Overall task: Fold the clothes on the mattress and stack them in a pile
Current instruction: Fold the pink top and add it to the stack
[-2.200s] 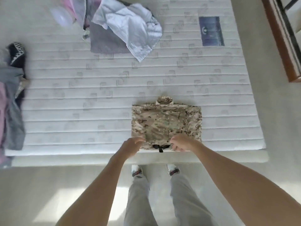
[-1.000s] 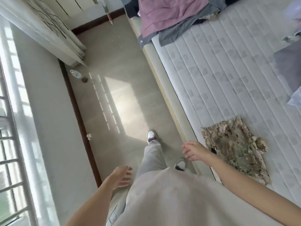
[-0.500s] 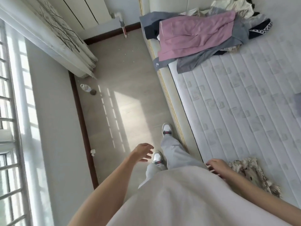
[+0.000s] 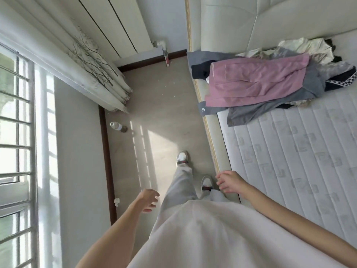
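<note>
Mattress (image 4: 301, 151) right of the floor (image 4: 160, 117), clothes heap (image 4: 270, 80) on its far end, bottle (image 4: 115, 126) left by the wall, curtain (image 4: 92, 60) behind it

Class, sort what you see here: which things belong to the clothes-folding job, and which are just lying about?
Job:
pink garment
grey garment
cream garment
black checked garment
mattress
left hand, empty
right hand, empty

Lying about:
bottle
crumpled paper
curtain
radiator
</note>
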